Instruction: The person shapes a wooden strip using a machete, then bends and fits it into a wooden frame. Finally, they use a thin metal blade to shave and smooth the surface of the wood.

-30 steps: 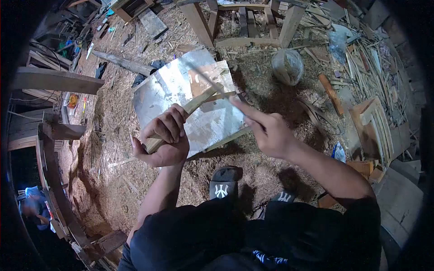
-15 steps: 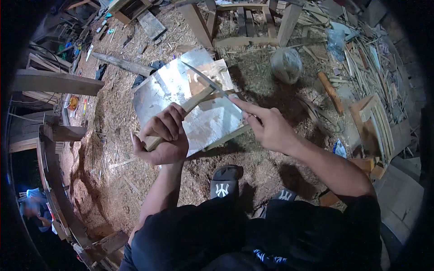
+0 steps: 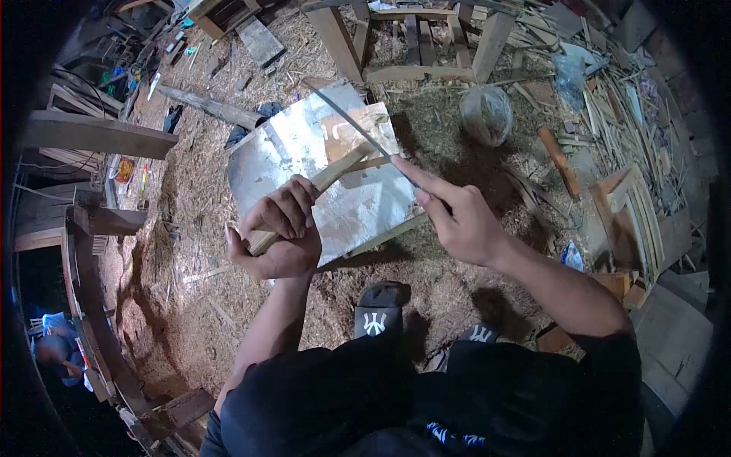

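My left hand [image 3: 280,232] is closed around a short wooden stick [image 3: 335,172], whose far end angles up and to the right. In my right hand [image 3: 466,222] is a long, thin metal file [image 3: 343,114], its index finger stretched along the tool. The file crosses the upper end of the stick and appears to touch it; its handle is hidden in the hand. Below both lies a worn, pale panel [image 3: 282,164] with a smaller wooden piece [image 3: 354,129] on it.
Sawdust and shavings cover the ground around my sandals [image 3: 377,312]. A wooden frame [image 3: 419,74] stands ahead, with a clear plastic bag [image 3: 486,114] nearby. Scrap strips [image 3: 609,99] pile up at right. Timber beams [image 3: 99,139] and a seated person [image 3: 57,346] are at left.
The file has shifted against the stick, its tip now farther up in view. My right hand has moved slightly right and down; my left hand keeps its grip almost in place.
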`<move>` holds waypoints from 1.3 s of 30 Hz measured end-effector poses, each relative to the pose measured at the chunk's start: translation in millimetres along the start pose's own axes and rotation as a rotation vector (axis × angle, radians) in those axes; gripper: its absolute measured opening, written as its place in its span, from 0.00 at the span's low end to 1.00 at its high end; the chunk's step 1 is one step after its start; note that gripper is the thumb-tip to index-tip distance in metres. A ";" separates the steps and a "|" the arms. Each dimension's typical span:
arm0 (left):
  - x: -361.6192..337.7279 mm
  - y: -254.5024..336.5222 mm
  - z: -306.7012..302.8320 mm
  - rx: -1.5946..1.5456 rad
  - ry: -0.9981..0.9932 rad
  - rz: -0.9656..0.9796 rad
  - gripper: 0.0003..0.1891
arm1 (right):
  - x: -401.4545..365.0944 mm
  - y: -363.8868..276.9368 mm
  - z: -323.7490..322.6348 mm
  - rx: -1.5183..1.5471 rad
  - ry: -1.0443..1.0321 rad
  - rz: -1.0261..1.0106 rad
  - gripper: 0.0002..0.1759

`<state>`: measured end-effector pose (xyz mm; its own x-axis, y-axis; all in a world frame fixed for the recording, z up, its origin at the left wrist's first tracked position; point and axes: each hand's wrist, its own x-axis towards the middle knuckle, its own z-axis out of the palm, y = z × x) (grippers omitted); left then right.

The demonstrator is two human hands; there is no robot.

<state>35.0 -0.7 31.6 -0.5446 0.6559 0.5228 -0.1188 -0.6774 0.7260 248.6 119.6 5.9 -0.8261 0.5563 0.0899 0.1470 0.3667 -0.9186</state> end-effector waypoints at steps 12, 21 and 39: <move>-3.0 0.6 1.9 -0.020 0.026 -0.001 0.34 | -3.0 0.5 -2.3 -0.010 -0.086 0.027 0.28; 2.4 -0.6 2.8 0.022 0.027 0.003 0.34 | -2.7 15.7 -5.5 -0.008 -0.194 0.305 0.26; 34.6 7.6 -52.5 -0.370 0.697 -0.308 0.32 | -10.2 17.9 -18.3 0.459 -0.021 0.482 0.27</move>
<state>-28.4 -0.7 31.7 -0.8162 0.5560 -0.1572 -0.5437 -0.6470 0.5345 269.6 134.1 -4.4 -0.7368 0.5623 -0.3755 0.2602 -0.2768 -0.9250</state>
